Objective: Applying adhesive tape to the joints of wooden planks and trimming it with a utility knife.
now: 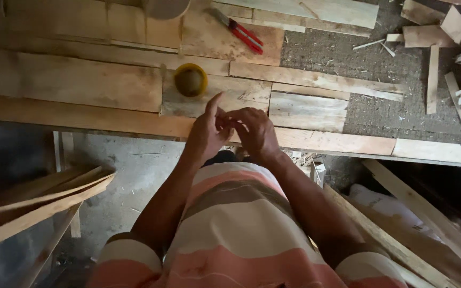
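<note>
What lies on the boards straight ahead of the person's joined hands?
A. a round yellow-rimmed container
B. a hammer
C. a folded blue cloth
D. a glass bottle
A: a round yellow-rimmed container sits on the wooden boards just beyond the left hand and right hand, which meet in front of it; red-handled pliers lie farther back.

in front of you lies a bench of rough wooden planks (81, 80), with a small yellow-rimmed tub (190, 80) on it and red-handled pliers (244, 33) further back. offcuts of wood (454, 32) are scattered at the far right. loose slats (33, 200) lean at your lower left.
</note>
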